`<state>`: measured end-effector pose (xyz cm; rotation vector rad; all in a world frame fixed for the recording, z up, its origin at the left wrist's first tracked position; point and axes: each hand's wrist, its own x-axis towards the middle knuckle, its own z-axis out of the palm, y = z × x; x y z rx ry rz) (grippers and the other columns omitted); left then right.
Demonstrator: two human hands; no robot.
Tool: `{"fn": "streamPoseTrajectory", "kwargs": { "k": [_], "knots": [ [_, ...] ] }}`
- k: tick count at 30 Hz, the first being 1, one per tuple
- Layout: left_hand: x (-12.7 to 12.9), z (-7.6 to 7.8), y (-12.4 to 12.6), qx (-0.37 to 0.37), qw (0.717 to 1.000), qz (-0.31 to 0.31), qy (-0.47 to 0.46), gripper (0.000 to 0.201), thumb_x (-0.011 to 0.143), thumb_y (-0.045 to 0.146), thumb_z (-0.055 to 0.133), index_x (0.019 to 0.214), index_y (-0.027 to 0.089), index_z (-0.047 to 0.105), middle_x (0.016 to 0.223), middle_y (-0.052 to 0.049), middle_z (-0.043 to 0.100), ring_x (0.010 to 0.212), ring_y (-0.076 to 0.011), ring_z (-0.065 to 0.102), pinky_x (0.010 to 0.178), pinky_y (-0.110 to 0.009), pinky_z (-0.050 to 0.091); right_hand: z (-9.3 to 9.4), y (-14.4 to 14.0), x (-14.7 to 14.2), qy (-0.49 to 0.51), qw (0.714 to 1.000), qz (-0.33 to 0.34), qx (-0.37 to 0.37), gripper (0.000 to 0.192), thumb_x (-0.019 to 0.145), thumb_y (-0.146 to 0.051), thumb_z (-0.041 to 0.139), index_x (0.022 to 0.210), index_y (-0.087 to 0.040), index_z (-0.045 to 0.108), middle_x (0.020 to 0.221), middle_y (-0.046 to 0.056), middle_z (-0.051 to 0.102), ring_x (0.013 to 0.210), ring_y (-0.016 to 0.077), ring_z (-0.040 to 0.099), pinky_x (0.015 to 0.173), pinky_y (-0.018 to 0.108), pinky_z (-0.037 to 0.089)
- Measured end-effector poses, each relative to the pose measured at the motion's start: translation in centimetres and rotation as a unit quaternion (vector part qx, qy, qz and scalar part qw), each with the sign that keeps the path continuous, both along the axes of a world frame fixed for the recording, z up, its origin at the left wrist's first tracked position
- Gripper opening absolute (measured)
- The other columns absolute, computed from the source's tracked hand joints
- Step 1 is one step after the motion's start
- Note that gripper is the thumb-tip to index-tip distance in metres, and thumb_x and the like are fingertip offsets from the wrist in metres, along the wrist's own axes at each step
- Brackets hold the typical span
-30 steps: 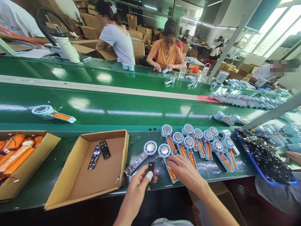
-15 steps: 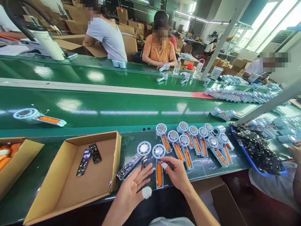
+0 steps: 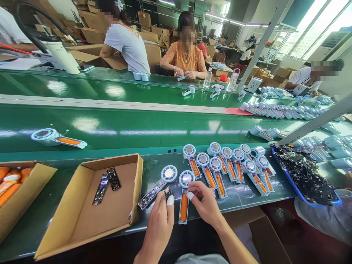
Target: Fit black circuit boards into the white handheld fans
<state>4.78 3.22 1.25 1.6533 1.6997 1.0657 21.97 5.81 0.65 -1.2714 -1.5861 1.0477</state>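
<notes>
Factory line, L to R: a carton of orange cells sits at the L side of the surface, part out of frame. Next, a cardboard tray stands at the near edge w/ two loose PCBs flat inside, prob. for easy L-side reach. Just R of it, a round-headed unit lies aslant, PCB-covered handle angled to the near edge. The worker's L hand has fingers closed on a small dark PCB, held up prob. for a clear view. Beside it, an open-handled unit lies face up, exposed cell toward the near edge, an angle that seems to suit both hands. Fingers of the R hand bend in at its neck, perhaps steadying unit or wires; can't tell if they grip. Farther R, more units bunch nr the far edge, apparently out of the way. Nr the R end, a blue tray holds heaped dark boards, rim prob. there to stop spills.
</notes>
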Motion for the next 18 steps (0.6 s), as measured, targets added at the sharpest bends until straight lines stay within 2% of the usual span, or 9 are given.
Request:
{"fn": "streamPoseTrajectory", "kwargs": {
  "k": [2,4,8,11,15,18],
  "knots": [
    [-0.1,-0.3,0.0,-0.016,0.999,-0.021,-0.021,0.034,0.095,0.035,0.037,0.103,0.020,0.066,0.104,-0.013,0.075,0.102,-0.0274,0.072,0.090,-0.039,0.056,0.2,-0.1,0.1,0.011,0.999,0.024,-0.020,0.022,0.091,-0.021,0.059,0.112,-0.021,0.064,0.089,0.003,0.076,0.071,0.0152,0.066,0.065,0.025,0.051],
    [-0.1,-0.4,0.0,-0.032,0.998,-0.038,-0.036,0.033,0.094,0.033,0.039,0.108,0.020,0.066,0.107,-0.013,0.076,0.104,-0.0275,0.072,0.092,-0.039,0.056,0.6,0.0,0.3,0.008,0.998,0.055,-0.027,0.025,0.094,-0.020,0.053,0.118,-0.022,0.061,0.091,0.003,0.075,0.071,0.0148,0.065,0.064,0.025,0.049],
    [0.2,0.5,0.1,-0.021,0.997,-0.069,-0.042,0.029,0.094,0.029,0.040,0.095,0.021,0.068,0.090,-0.009,0.075,0.083,-0.0245,0.072,0.077,-0.035,0.058,1.4,0.3,0.6,-0.025,0.995,0.093,-0.022,0.032,0.096,-0.018,0.047,0.126,-0.023,0.055,0.095,0.002,0.075,0.071,0.0146,0.064,0.065,0.025,0.047],
    [0.4,1.0,0.6,-0.010,0.994,-0.103,-0.041,0.025,0.094,0.031,0.047,0.099,0.021,0.069,0.091,-0.007,0.073,0.083,-0.0227,0.070,0.075,-0.032,0.057,1.7,0.5,0.7,-0.040,0.994,0.104,-0.021,0.032,0.097,-0.017,0.047,0.128,-0.023,0.053,0.094,0.001,0.075,0.076,0.0158,0.066,0.070,0.026,0.048],
    [0.6,0.4,1.4,-0.007,0.987,-0.140,-0.074,0.023,0.095,0.036,0.053,0.097,0.023,0.073,0.097,-0.007,0.074,0.088,-0.0222,0.071,0.078,-0.030,0.056,2.1,0.7,0.8,-0.037,0.992,0.122,-0.017,0.031,0.097,-0.016,0.047,0.127,-0.023,0.052,0.095,0.001,0.076,0.083,0.0172,0.068,0.078,0.028,0.050],
    [0.7,-0.4,1.5,0.004,0.989,-0.107,-0.103,0.027,0.094,0.041,0.054,0.088,0.023,0.074,0.094,-0.008,0.075,0.090,-0.0239,0.072,0.080,-0.032,0.056,2.4,0.6,0.9,-0.052,0.992,0.117,-0.006,0.030,0.098,-0.014,0.046,0.126,-0.022,0.052,0.097,0.002,0.075,0.084,0.0174,0.069,0.077,0.028,0.052]
  ]
}}
